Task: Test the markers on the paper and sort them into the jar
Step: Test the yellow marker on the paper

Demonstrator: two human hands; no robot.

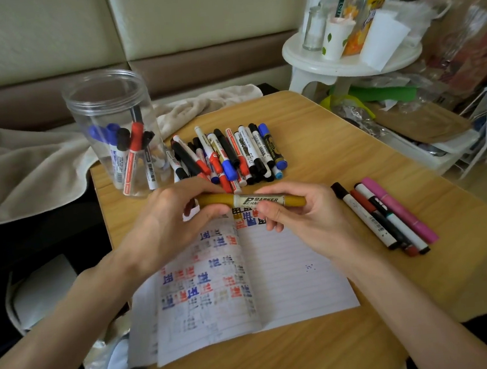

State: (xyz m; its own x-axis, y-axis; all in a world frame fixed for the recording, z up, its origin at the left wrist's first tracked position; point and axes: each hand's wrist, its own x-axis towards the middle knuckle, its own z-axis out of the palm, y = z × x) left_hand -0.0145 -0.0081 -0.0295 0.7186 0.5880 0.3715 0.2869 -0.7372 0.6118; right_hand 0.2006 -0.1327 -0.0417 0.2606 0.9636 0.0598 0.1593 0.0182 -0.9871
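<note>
Gold marker (257, 201): held level at the centre of the frame, just above the top edge of the paper.
Left hand (177, 217): fingers are curled round the marker's left end.
Right hand (293, 218): fingers and thumb are clamped round the right part of the barrel.
Paper (289, 275): an open lined notebook is laid at lower centre; its left page is covered with red, blue and black test marks.
Jar (110, 108): clear and lidless, stood upright at upper left; blue, red and black markers are held inside.
Marker pile (227, 156): a loose heap is laid at upper centre, just beside the jar.
Four markers (388, 215): laid side by side at the right, apart from the pile; one is pink.
Table (321, 135): light wood.
</note>
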